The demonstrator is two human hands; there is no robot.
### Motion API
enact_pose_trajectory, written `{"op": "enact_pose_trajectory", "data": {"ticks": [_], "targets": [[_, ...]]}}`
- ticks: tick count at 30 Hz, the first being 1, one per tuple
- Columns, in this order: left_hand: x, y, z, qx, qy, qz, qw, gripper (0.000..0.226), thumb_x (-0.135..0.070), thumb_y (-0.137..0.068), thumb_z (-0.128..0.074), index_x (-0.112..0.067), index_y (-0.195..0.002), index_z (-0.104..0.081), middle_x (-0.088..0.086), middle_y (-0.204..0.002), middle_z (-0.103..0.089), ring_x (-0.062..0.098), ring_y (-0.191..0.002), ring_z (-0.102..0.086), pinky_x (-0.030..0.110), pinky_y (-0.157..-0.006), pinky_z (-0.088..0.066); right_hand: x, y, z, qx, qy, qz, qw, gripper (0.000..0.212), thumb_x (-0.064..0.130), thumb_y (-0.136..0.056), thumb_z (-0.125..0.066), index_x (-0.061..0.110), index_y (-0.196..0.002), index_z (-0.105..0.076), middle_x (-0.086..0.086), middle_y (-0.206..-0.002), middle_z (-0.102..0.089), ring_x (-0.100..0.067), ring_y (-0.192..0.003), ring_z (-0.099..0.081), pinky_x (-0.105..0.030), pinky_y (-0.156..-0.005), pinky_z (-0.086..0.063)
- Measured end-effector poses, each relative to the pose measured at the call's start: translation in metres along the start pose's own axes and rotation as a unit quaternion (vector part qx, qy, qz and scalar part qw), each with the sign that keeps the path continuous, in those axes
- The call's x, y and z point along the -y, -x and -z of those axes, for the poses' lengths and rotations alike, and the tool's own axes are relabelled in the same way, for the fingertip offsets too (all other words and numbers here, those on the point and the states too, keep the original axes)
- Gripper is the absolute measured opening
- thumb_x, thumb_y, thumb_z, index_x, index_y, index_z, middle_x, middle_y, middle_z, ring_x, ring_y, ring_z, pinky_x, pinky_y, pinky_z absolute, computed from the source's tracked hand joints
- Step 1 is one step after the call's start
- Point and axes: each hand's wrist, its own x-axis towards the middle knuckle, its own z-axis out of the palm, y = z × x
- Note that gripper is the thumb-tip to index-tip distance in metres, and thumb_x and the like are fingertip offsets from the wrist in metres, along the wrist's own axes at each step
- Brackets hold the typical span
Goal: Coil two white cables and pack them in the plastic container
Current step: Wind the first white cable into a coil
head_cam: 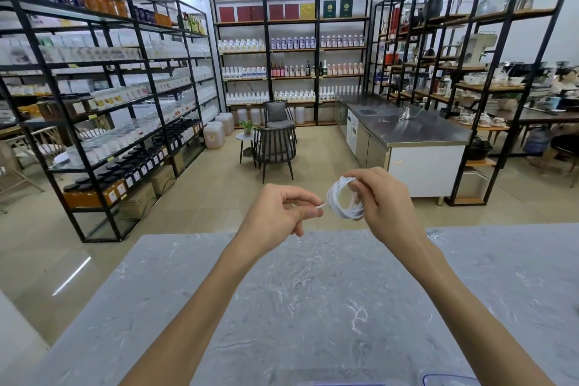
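Head view, frame centre: the right hand [374, 197] gripped a thin white cable [344, 199] wound in a round coil, while the left hand [282, 213] pinched what seemed its free end.

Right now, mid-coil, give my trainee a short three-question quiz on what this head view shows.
1. True or false: the coiled white cable rests on the grey marble table.
2. Which hand pinches the cable's loose end: A) left, B) right, C) neither?
3. Fill the gap: the plastic container shows only partly at the ______ edge of the view.

Key:
1. False. The right hand holds the coil up in the air, above the table's far edge.
2. A. The left hand's fingers grip the end just beside the coil.
3. Bottom. Only a rounded corner of it is visible, so its contents cannot be told.
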Motion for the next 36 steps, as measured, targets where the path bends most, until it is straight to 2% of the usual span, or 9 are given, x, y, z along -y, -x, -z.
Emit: {"op": "enact_pose_trajectory", "data": {"ticks": [4, 9, 12, 15, 18, 22, 28, 32, 36], "targets": [[0.004, 0.01, 0.002, -0.002, 0.015, 0.016, 1.0, 0.011, -0.016, -0.082, -0.075, -0.025, -0.088, -0.075, -0.003, -0.084, -0.078, 0.01, -0.052, -0.06, 0.019, -0.049, -0.046, -0.006, -0.008, 0.008, -0.025, -0.011, -0.064, 0.998, 0.024, 0.003, -0.098, -0.047, 0.011, -0.103, -0.07, -0.012, -0.088, -0.064, -0.009, -0.064, -0.06, -0.003, -0.051, -0.044], [0.003, 0.01, -0.009, 0.026, 0.013, 0.007, 1.0, 0.026, -0.018, -0.099, -0.053, -0.028, -0.119, -0.065, -0.008, -0.099, -0.077, -0.007, -0.089, -0.065, 0.018, -0.083, -0.047, 0.008, 0.003, -0.001, -0.018, 0.008, -0.036, 0.999, 0.021, 0.014, -0.098, -0.051, 0.015, -0.107, -0.07, -0.004, -0.087, -0.066, -0.02, -0.06, -0.065, -0.041, -0.057, -0.057], [0.004, 0.011, -0.011, 0.091, 0.004, 0.007, 0.996, 0.03, -0.041, -0.101, -0.046, -0.031, -0.119, -0.067, -0.012, -0.111, -0.074, -0.003, -0.111, -0.061, 0.017, -0.093, -0.041, 0.011, 0.01, -0.005, -0.036, 0.049, -0.033, 0.998, 0.021, 0.015, -0.097, -0.054, 0.014, -0.109, -0.071, 0.0, -0.08, -0.061, -0.024, -0.065, -0.063, -0.047, -0.059, -0.055], [0.003, 0.012, -0.019, 0.076, 0.016, -0.01, 0.997, 0.033, -0.044, -0.099, -0.049, -0.02, -0.11, -0.069, -0.005, -0.107, -0.073, 0.002, -0.102, -0.066, 0.014, -0.085, -0.048, 0.016, 0.017, -0.011, -0.042, 0.057, -0.043, 0.997, 0.02, 0.014, -0.096, -0.055, 0.017, -0.108, -0.072, 0.008, -0.073, -0.053, -0.02, -0.061, -0.06, -0.043, -0.057, -0.054], [0.006, 0.008, -0.028, 0.021, -0.016, -0.025, 0.999, 0.035, -0.037, -0.1, -0.051, -0.005, -0.105, -0.066, 0.016, -0.097, -0.071, 0.03, -0.092, -0.066, 0.044, -0.087, -0.051, 0.018, 0.022, -0.019, -0.022, -0.016, -0.098, 0.995, 0.025, 0.019, -0.097, -0.056, 0.021, -0.118, -0.07, 0.006, -0.075, -0.068, -0.016, -0.057, -0.065, -0.035, -0.057, -0.056], [0.011, 0.007, -0.028, 0.021, -0.017, -0.018, 0.999, 0.036, -0.035, -0.103, -0.043, -0.008, -0.106, -0.066, 0.011, -0.078, -0.063, 0.018, -0.07, -0.057, 0.052, -0.077, -0.05, 0.014, 0.023, -0.02, 0.003, -0.174, -0.184, 0.967, 0.024, 0.023, -0.096, -0.06, 0.03, -0.116, -0.072, 0.006, -0.066, -0.069, -0.01, -0.038, -0.053, -0.017, -0.044, -0.045], [0.017, 0.003, -0.034, -0.023, 0.142, -0.001, 0.99, 0.026, -0.03, -0.103, -0.044, -0.023, -0.109, -0.069, 0.002, -0.089, -0.072, 0.011, -0.074, -0.06, 0.028, -0.061, -0.051, 0.025, 0.024, -0.022, 0.028, -0.313, -0.199, 0.928, 0.026, 0.024, -0.097, -0.058, 0.043, -0.102, -0.075, -0.024, -0.08, -0.067, -0.014, -0.051, -0.045, -0.021, -0.043, -0.044], [0.021, 0.0, -0.034, -0.025, 0.283, 0.032, 0.958, 0.024, -0.018, -0.101, -0.047, -0.023, -0.12, -0.063, -0.004, -0.086, -0.069, 0.01, -0.076, -0.062, 0.027, -0.071, -0.049, 0.027, 0.025, -0.022, 0.035, -0.318, -0.201, 0.926, 0.027, 0.025, -0.095, -0.06, 0.049, -0.094, -0.074, -0.017, -0.072, -0.064, -0.012, -0.048, -0.048, -0.024, -0.046, -0.046], [0.022, 0.004, -0.042, -0.013, 0.223, -0.003, 0.975, 0.027, -0.031, -0.096, -0.047, -0.026, -0.119, -0.06, -0.01, -0.072, -0.059, 0.005, -0.072, -0.055, 0.024, -0.073, -0.043, 0.027, 0.024, -0.021, 0.023, -0.376, -0.253, 0.891, 0.024, 0.02, -0.094, -0.063, 0.038, -0.087, -0.079, -0.005, -0.077, -0.072, -0.011, -0.062, -0.059, -0.022, -0.052, -0.052]]}}
